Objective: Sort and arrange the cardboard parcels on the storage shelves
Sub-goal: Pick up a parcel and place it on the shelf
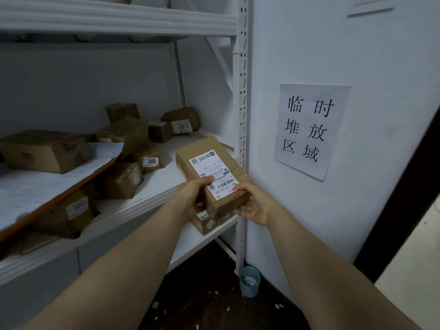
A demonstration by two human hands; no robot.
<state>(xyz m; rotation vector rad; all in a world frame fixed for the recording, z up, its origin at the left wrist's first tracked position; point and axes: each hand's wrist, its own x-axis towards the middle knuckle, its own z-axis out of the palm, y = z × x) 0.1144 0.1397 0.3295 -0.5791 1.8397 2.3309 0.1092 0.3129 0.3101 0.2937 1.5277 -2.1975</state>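
A long cardboard parcel point(209, 160) with a white shipping label lies tilted at the right end of the white shelf point(157, 184). My left hand point(192, 198) grips its near left corner, thumb on the label. My right hand point(254, 206) holds the near right corner from below. A smaller parcel point(204, 222) sits under it at the shelf edge, mostly hidden. Several other parcels lie scattered on the shelf, among them the parcel labelled 3006 point(150, 160) and the parcel labelled 3003 point(71, 210).
A perforated white upright point(241, 115) stands right beside the held parcel. On the wall to the right hangs a paper sign point(309, 129). A blue bin point(249, 281) stands on the dark floor by the post. A large box point(45, 151) rests on the adjoining left shelf.
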